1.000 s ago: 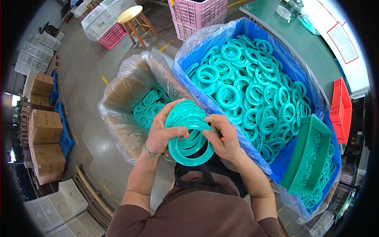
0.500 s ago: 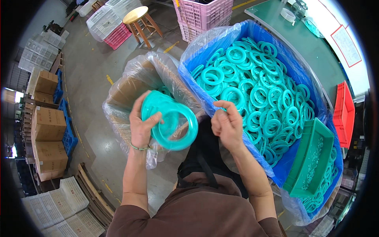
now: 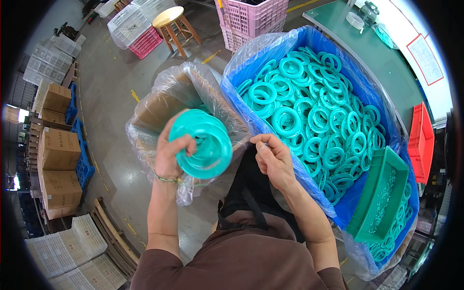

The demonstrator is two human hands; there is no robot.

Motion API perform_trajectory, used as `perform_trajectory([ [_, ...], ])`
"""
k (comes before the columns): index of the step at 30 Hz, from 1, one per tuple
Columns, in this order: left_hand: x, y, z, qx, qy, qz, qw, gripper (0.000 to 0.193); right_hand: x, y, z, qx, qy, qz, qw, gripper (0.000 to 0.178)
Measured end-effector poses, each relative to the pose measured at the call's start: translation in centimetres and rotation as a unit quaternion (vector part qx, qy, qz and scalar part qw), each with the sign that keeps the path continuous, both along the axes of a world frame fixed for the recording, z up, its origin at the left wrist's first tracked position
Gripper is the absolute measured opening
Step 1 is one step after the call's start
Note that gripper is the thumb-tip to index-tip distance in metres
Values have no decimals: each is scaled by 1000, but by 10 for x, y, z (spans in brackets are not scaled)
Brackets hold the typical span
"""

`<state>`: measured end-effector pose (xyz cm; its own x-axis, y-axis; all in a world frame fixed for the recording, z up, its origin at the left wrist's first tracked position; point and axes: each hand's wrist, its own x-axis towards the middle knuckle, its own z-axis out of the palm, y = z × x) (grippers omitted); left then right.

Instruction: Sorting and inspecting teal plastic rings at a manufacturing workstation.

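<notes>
In my left hand (image 3: 168,157) is a stack of teal plastic rings (image 3: 218,162), slightly blurred, with my thumb hooked over the near side. The stack hangs over the near part of a cardboard box (image 3: 157,104) lined with clear plastic, where more teal rings partly show. My right hand (image 3: 276,164) is apart from the stack, beside the edge of a large blue bin (image 3: 309,39). Its fingers are curled, with the index finger and thumb close together; anything inside them is hidden. Many loose teal rings (image 3: 316,121) fill the blue bin.
A green tray (image 3: 356,212) holding small pale bits lies across the bin's near right corner. Beyond are a red tray (image 3: 419,145) and a green table (image 3: 333,17). Pink crates (image 3: 249,21) and a wooden stool (image 3: 169,17) stand farther back; cartons (image 3: 60,150) line the left.
The ring stack has turned and drawn together, the front ring now lying nearly flush with the others. My right hand has shifted slightly left, its index finger bent closer to the thumb.
</notes>
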<state>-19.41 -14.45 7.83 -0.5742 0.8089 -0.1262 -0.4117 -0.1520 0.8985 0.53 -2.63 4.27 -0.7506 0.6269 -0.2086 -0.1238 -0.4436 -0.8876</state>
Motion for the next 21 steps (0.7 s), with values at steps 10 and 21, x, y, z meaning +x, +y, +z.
perform_trajectory([
  [10, 46, 16, 16, -68, 17, -148, 986, 64, 15, 17, 19, -95, -54, 254, 961, 35],
  [21, 39, 22, 7, -93, -37, -181, 978, 63, 11, 4, 8, 528, 31, 70, 846, 21],
])
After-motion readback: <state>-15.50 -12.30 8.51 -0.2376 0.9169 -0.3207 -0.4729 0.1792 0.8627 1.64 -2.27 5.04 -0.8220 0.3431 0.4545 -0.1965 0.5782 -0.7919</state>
